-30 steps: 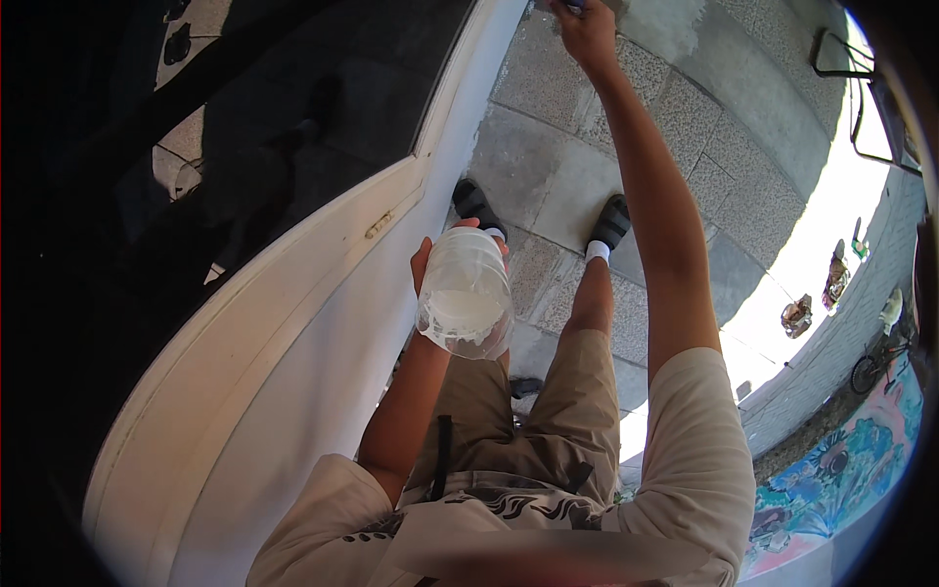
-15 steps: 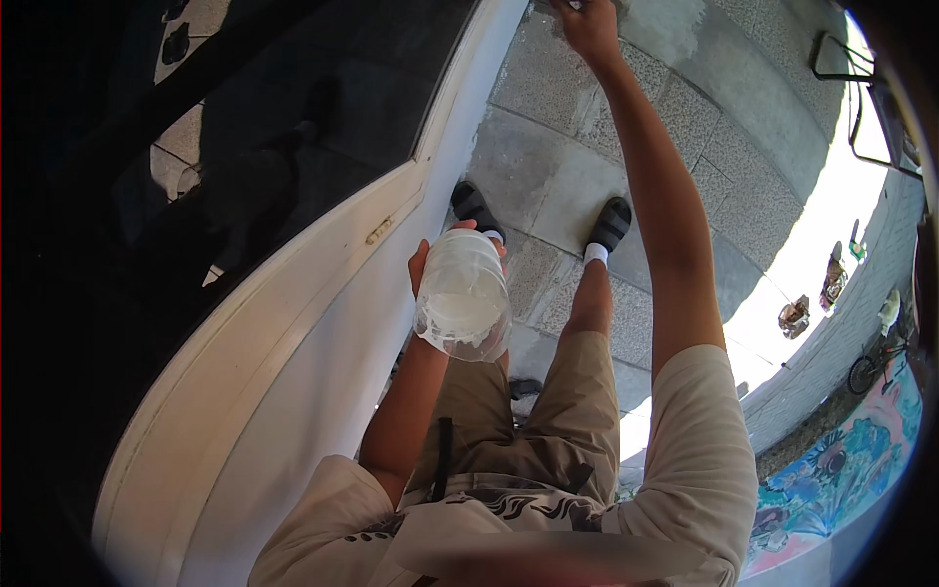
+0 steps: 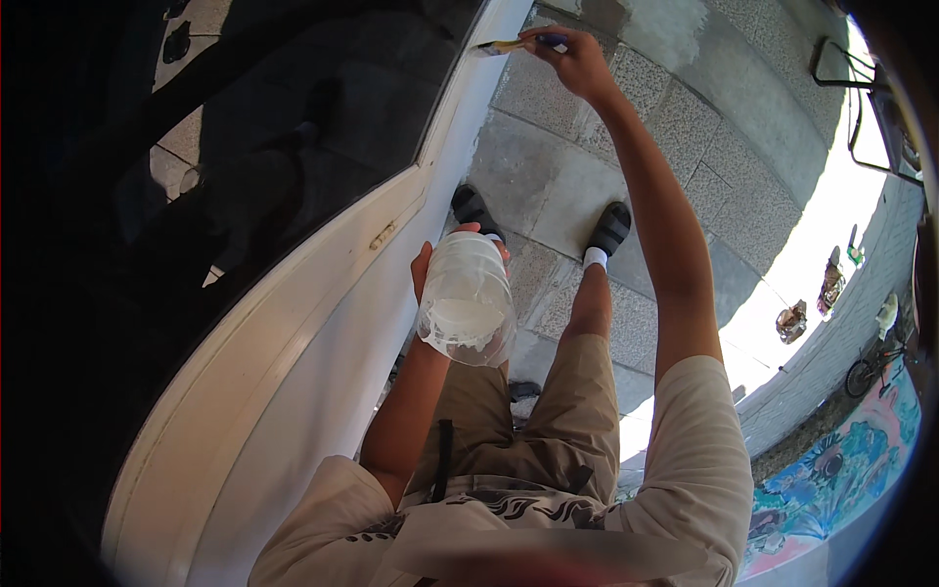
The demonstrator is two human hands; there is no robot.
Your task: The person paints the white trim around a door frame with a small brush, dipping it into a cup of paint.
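My left hand (image 3: pixel 423 266) is wrapped round a clear plastic tub (image 3: pixel 468 293), tilted so that white paint shows inside it. The paint also coats parts of its inner wall. Far out in front, my right hand (image 3: pixel 575 61) grips a paintbrush (image 3: pixel 504 45) by its dark blue handle. The bristles point left and meet the white frame (image 3: pixel 452 108) beside the dark glass pane (image 3: pixel 362 98). Whether the bristles press on the frame or only hover over it is hard to tell.
Paving slabs (image 3: pixel 548 161) lie under my sandalled feet. A white wall (image 3: pixel 323 391) runs along my left, with a small metal fitting (image 3: pixel 382 235) on its ledge. To the far right stand a dark metal-framed chair (image 3: pixel 861 98), a brown crumpled item (image 3: pixel 792 321) and a painted mural (image 3: pixel 841 470).
My right hand has come down and slightly left, bringing the paintbrush into view at the white frame. The left hand and the tub have barely shifted.
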